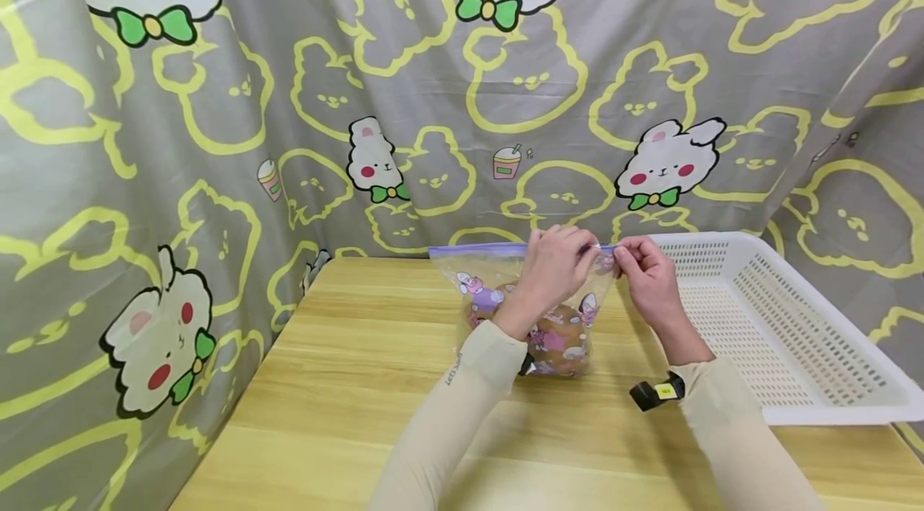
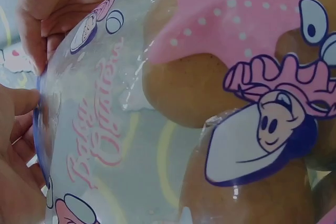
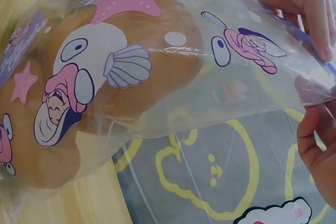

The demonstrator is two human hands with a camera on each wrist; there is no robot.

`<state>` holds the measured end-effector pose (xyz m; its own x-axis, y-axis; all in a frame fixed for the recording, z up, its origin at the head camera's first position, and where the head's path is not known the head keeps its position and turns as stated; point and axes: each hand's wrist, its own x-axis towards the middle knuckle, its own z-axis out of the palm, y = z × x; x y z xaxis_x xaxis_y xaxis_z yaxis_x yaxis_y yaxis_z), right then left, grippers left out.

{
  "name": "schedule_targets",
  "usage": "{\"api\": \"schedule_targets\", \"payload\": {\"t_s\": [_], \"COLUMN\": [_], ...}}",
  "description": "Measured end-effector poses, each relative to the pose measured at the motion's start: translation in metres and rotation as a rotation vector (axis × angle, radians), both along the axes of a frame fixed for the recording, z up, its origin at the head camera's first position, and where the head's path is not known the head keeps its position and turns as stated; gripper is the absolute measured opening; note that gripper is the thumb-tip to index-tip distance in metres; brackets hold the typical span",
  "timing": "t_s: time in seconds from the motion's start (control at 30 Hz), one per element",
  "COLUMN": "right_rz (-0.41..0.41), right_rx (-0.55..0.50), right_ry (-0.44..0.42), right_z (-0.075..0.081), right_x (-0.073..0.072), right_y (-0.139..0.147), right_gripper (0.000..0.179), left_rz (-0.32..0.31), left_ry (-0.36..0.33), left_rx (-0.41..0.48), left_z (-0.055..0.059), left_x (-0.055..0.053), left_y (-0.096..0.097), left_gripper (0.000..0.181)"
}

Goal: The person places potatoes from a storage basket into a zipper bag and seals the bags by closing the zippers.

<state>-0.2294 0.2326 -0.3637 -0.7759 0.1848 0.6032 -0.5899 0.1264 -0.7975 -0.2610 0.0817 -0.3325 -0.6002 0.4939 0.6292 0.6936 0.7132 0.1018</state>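
Observation:
A clear zip-top bag (image 1: 534,334) printed with pink and purple cartoon shells and starfish stands on the table, its blue-purple zip edge (image 1: 480,249) uppermost. Several brown, rounded items (image 2: 173,95) fill its lower part; their kind is hard to tell through the print. My left hand (image 1: 556,266) reaches across the bag's front and pinches the zip edge right of its middle. At the right end of that edge, my right hand (image 1: 650,278) pinches the corner between thumb and forefinger. The right wrist view shows the bag's clear upper part stretched toward both hands.
To the right stands a white perforated plastic basket (image 1: 816,407), close beside my right forearm. The wooden table (image 1: 325,391) reaches back to a grey patterned curtain (image 1: 447,94), which hangs right behind the bag and along the left side.

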Motion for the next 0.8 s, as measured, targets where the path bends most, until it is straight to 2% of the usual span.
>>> {"api": "schedule_targets", "payload": {"t_s": [0.17, 0.37, 0.53, 0.67, 0.8], "right_rz": [-0.029, -0.02, -0.113, -0.155, -0.152], "right_rx": [0.07, 0.098, 0.17, 0.178, 0.157], "right_ry": [-0.017, -0.047, -0.026, -0.015, -0.028], "right_z": [0.009, 0.012, 0.016, 0.017, 0.015], "right_x": [0.009, 0.011, 0.014, 0.017, 0.017], "right_y": [-0.005, -0.005, -0.008, -0.009, -0.008], "right_gripper": [0.009, 0.013, 0.011, 0.01, 0.011], "left_rz": [-0.008, -0.005, 0.007, 0.028, 0.053], "left_ry": [0.011, 0.035, 0.045, 0.052, 0.063], "left_rx": [-0.013, -0.02, -0.023, -0.02, -0.015], "left_z": [0.002, 0.001, 0.0, -0.001, -0.002], "left_x": [0.001, 0.002, 0.004, 0.005, 0.006], "left_y": [0.0, -0.001, -0.002, -0.006, -0.015], "left_gripper": [0.017, 0.016, 0.016, 0.016, 0.014]}}
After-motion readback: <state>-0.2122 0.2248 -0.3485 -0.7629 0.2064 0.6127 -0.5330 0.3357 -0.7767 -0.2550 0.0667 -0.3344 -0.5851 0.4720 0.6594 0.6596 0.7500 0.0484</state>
